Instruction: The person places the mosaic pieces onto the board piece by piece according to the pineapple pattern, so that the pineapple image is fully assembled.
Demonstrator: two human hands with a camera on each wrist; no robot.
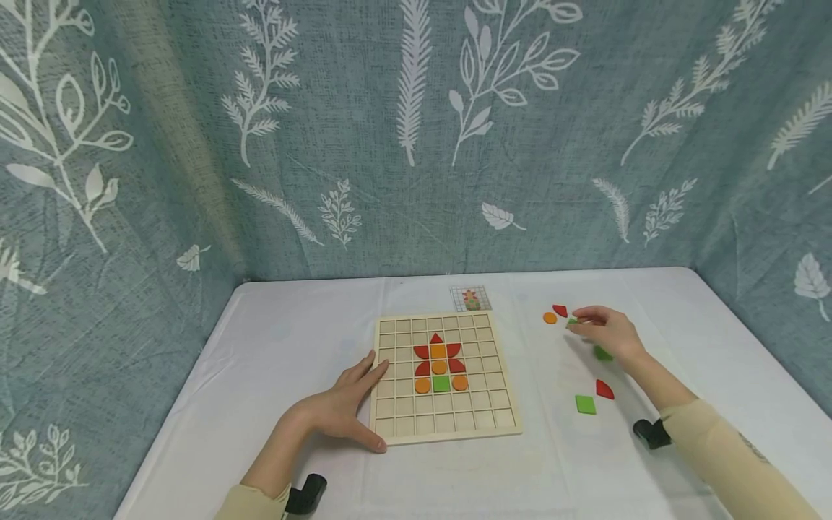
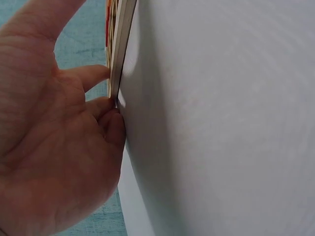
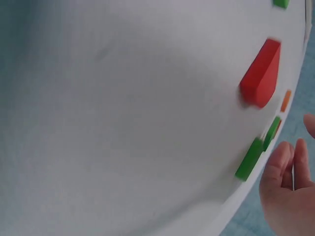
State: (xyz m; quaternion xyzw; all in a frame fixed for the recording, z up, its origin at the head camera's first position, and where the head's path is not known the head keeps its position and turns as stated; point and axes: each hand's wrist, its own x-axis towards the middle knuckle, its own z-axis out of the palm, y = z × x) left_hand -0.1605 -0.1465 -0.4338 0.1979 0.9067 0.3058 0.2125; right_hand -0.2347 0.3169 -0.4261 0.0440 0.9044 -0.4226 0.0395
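My left hand (image 1: 334,408) lies with spread fingers at the left edge of a square wooden grid board (image 1: 403,426), fingertips and thumb touching its frame. On the board, red quarter pieces, a red triangle, orange circles, an orange square and a green square (image 1: 441,383) form a figure. To the right, my right hand (image 1: 611,334) is low over the tablecloth, its thumb and fingers apart around a small green piece (image 1: 573,321). Whether they touch it is unclear. In the right wrist view, straight fingers (image 3: 300,164) appear beside green pieces (image 3: 249,160).
A small printed pattern card (image 1: 471,297) lies behind the board. Near my right hand are an orange circle (image 1: 549,318), a red quarter (image 1: 560,310), another green piece (image 1: 603,354), a red quarter (image 1: 604,389) and a green square (image 1: 585,404). A patterned curtain (image 1: 364,217) stands behind the table.
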